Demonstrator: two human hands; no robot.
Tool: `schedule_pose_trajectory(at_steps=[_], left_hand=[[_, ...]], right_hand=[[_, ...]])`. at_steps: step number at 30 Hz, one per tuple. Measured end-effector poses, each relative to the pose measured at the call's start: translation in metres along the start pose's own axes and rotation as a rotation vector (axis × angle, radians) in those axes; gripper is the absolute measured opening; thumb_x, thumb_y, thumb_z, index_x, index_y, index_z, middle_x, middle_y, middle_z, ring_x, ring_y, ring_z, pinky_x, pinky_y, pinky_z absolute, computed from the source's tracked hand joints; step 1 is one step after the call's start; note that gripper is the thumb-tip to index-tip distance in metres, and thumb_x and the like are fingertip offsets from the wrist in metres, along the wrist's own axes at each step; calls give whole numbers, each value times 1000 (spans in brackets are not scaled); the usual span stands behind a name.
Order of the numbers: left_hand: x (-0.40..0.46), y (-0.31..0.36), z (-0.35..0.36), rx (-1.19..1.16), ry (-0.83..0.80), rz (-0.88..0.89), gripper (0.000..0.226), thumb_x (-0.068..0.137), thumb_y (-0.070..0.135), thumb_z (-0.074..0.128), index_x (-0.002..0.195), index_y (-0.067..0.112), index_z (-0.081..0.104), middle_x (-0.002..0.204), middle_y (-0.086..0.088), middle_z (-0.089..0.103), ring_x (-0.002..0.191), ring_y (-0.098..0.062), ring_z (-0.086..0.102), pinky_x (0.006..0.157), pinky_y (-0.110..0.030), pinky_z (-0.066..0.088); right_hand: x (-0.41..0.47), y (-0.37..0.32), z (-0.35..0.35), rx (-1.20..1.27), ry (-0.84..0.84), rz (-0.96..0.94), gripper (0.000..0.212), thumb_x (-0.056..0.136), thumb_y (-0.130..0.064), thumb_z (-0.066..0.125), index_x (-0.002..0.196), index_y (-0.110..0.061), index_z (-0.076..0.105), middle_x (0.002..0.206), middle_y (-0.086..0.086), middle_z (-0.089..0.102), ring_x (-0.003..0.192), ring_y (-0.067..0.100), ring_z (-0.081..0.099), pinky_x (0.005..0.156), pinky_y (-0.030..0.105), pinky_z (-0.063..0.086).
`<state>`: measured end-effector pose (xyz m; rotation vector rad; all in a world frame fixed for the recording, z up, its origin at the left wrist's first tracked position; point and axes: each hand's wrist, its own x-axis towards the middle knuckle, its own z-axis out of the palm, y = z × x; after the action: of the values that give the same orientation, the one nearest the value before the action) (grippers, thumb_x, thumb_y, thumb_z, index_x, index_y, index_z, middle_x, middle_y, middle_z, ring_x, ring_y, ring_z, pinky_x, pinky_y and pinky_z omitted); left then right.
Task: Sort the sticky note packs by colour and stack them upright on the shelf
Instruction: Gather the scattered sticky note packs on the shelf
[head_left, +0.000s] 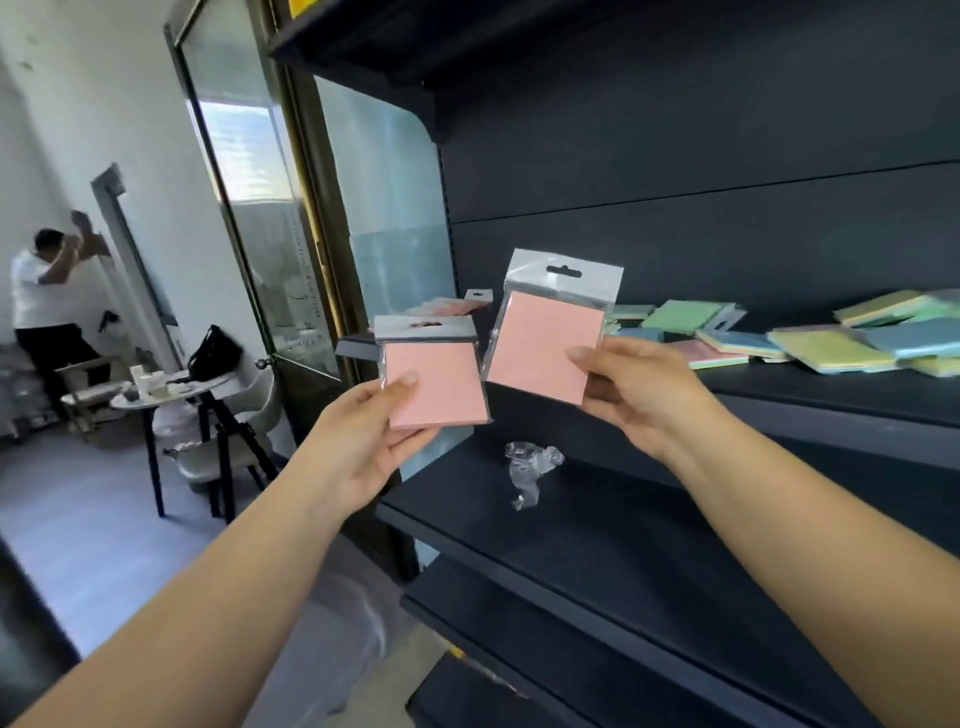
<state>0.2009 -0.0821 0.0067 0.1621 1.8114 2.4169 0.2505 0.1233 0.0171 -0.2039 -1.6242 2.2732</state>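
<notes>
My left hand (363, 436) pinches a pink sticky note pack (434, 376) in a clear hang-tab sleeve, thumb on its front. My right hand (631, 389) pinches a second pink pack (543, 340) by its right edge, held a little higher and tilted. Both packs hover in front of the dark shelf (831, 395). More pink packs (452, 306) lie flat at the shelf's left end. Green (680, 314), blue (914, 335), yellow-green (826, 351) and pink (701, 353) packs lie jumbled flat along the shelf to the right.
A crumpled clear plastic wrapper (530, 467) lies on the lower shelf (623, 545). A glass door (260, 208) stands left of the shelving. Further left are a round table (156, 395) with a black bag and a tripod, and a person (47, 306) by the wall.
</notes>
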Motion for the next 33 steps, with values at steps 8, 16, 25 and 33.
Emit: schedule_pose_trajectory(at_steps=[8,16,25,33], left_hand=[[65,4,-69,-5,16,-14,9,90,4,52,87,11,57,75,-3,72,69,-15,70,59,-26,58],[210,15,-97,57,-25,-21,10,88,3,54,96,9,57,91,-7,69,77,-17,68,57,-25,58],[362,35,-116,355,-118,13,12,89,6,56,83,16,59,89,-2,67,85,-13,61,71,-24,46],[478,40,-127,793,-367,-27,6,84,19,65,82,14,62,87,-1,63,91,-16,54,82,-24,39]], right_hand=[[69,40,75,-58,4,23,19,90,1,55,75,-11,55,80,4,63,71,14,61,62,26,53],[182,61,115,-99,86,-34,19,91,-1,53,77,-14,57,87,4,64,72,11,61,57,20,52],[276,73,143,-213,204,-70,23,91,-2,53,72,-16,56,74,2,60,61,11,55,44,16,46],[309,74,153,-215,336,-134,19,91,0,53,77,-13,58,77,2,64,66,11,59,52,20,54]])
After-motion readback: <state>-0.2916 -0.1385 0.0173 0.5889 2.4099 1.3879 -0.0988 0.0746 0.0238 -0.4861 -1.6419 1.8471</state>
